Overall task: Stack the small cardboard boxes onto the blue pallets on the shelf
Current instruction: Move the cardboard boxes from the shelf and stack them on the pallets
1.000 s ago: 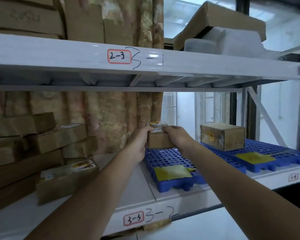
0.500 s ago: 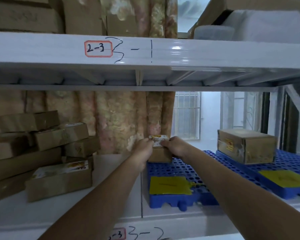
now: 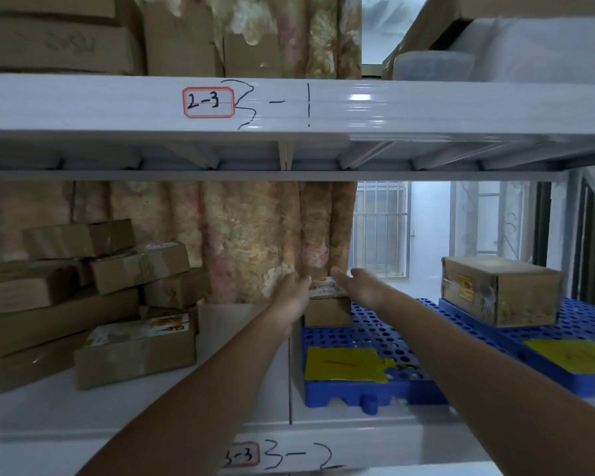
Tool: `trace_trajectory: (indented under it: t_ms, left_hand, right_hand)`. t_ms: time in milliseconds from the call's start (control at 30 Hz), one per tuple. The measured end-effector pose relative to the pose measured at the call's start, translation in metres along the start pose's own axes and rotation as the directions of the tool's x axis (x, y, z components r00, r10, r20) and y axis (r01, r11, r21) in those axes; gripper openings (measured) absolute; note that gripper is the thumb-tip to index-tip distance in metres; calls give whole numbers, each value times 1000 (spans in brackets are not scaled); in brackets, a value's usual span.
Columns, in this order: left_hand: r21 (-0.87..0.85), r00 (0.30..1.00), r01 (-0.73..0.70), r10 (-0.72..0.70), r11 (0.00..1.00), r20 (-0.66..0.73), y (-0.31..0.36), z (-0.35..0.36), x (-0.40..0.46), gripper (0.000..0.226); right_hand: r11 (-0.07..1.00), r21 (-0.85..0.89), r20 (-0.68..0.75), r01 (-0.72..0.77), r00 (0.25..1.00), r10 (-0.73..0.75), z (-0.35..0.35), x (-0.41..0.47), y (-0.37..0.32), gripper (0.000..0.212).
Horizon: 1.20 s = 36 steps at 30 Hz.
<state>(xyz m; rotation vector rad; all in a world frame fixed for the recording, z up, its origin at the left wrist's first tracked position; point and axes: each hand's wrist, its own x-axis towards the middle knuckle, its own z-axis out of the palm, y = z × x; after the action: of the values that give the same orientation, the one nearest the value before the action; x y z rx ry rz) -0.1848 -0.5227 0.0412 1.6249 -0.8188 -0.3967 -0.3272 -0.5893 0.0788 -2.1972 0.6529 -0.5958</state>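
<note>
My small box (image 3: 327, 309) now sits at the back-left corner of the blue pallet (image 3: 368, 338); both hands (image 3: 294, 292) (image 3: 358, 286) have spread open beside it, seemingly released. Next box follows.

Bare blue pallet (image 3: 385, 334) lies open ahead; curtain (image 3: 255, 242) blocks behind, box pile (image 3: 93, 297) left.

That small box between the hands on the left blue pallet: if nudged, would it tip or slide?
The small box sits flat on the left blue pallet, looks squat and wider than tall, so tipping seems unlikely. It is plain cardboard on a perforated surface, so it would probably drag rather than glide. It probably feels light and stiff.
</note>
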Motion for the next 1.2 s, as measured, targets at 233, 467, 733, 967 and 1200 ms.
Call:
trace_trajectory:
  t_ms: [233,467,733,967,1200]
  left_hand:
    - [658,976,-209,196,723,95,27,-81,-51,48]
    - [893,963,-152,268,424,37,9,-186,-138,63]
    - [865,972,173,59,470,-226,-18,-285,-227,55]
    - [870,951,232,84,434,-296,-42,-389,-315,54]
    - [832,944,235,86,502,-319,-64,-454,-356,56]
  right_hand:
    - [914,-330,30,236,970,-240,13,4,-40,47]
    - [761,-425,265,490,872,-412,96,-11,-91,54]
    - [724,-290,380,626,770,-513,204,-58,-149,60]
    - [733,-182,428,656,724,-542,296,-125,-221,49]
    - [721,-193,461,665,710,-532,370,-158,-266,69]
